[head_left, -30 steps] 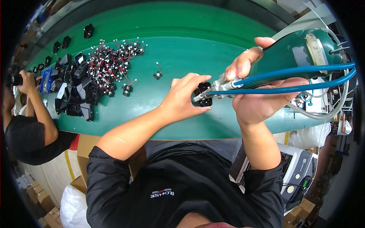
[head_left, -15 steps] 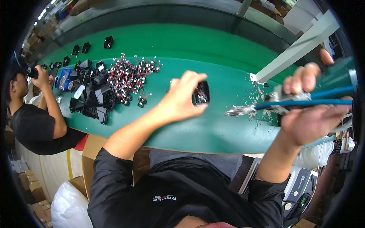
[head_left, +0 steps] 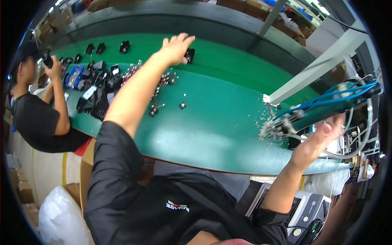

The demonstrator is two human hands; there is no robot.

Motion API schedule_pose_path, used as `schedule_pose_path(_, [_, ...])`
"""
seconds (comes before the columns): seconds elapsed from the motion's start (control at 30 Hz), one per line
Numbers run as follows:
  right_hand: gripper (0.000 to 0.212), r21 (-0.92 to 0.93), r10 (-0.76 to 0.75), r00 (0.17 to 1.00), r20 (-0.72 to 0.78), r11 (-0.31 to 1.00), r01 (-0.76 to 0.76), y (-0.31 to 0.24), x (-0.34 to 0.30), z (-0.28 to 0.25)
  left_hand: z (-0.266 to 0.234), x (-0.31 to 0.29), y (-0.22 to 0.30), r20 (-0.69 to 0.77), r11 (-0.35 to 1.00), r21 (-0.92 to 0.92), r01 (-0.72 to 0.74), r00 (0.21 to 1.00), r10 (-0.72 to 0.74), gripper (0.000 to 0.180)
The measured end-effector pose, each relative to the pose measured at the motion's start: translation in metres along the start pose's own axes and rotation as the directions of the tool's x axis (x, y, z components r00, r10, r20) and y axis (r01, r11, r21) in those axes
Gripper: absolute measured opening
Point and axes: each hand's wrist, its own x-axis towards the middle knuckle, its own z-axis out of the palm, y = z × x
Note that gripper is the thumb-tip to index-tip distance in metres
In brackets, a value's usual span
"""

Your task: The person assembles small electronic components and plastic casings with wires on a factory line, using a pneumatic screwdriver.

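Note:
At the far side of the table, my left hand is spread open beside a black plastic housing on the bright green strip. A gap between hand and housing is hard to make out. My right hand is at the underside of a tilted dark green tool with blue hoses, seemingly an air screwdriver. Its fingers are partly hidden behind the tool and blurred. The metal end of the tool is over scattered small silver screws. Mid-table lies one small wired part.
Black housings and wired parts pile up at left, near a blue tray. Several more housings stand along the far strip. A white post rises at right. A co-worker is at far left.
My left hand has moved away from me to the far strip with the black housing and opened there. My right hand and the tool have shifted, the tool's metal end now nearer the screws.

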Motion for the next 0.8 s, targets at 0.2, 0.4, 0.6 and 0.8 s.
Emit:
schedule_pose_path(0.2, [0.016, -0.144, 0.150, 0.779, 0.609, 0.987, -0.078, 0.002, -0.066, 0.103, -0.089, -0.182, -0.039, -0.266, 0.952, -0.283, -0.112, 0.963, 0.035, 0.035])
schedule_pose_path(0.4, [0.030, -0.372, 0.362, 0.606, 0.708, 0.921, -0.115, 0.082, -0.125, 0.197, -0.061, -0.294, -0.035, -0.338, 0.981, -0.131, 0.142, 0.924, -0.179, 0.039])
schedule_pose_path(0.6, [0.011, -0.161, 0.277, 0.608, 0.744, 0.958, -0.239, 0.088, -0.132, 0.204, -0.027, -0.295, -0.027, -0.398, 0.965, -0.084, 0.250, 0.879, -0.262, 0.065])
schedule_pose_path(0.8, [0.012, -0.223, 0.297, 0.594, 0.748, 0.955, -0.196, 0.085, -0.133, 0.161, -0.003, -0.279, -0.033, -0.310, 0.950, 0.090, 0.300, 0.915, -0.260, 0.077])
